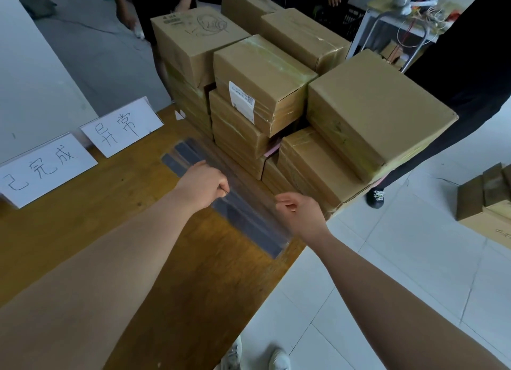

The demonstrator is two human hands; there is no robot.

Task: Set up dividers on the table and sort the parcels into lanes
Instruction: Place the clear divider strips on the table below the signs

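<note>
Clear plastic divider strips (243, 217) lie in a bundle on the wooden table (83, 231), running from the far left toward the near right edge. My left hand (203, 185) has its fingers curled over the strips' upper edge and grips them. My right hand (300, 213) hovers at the strips' right side with fingers loosely curled; whether it touches them I cannot tell. Brown cardboard parcels (265, 79) are stacked in several layers on the far right part of the table, right behind the strips.
Two white sign cards (121, 126) with handwritten characters stand along the table's left side. A person in black (470, 65) stands at the right beside the parcels. More people stand at the far end. Extra boxes (486, 200) sit on the tiled floor.
</note>
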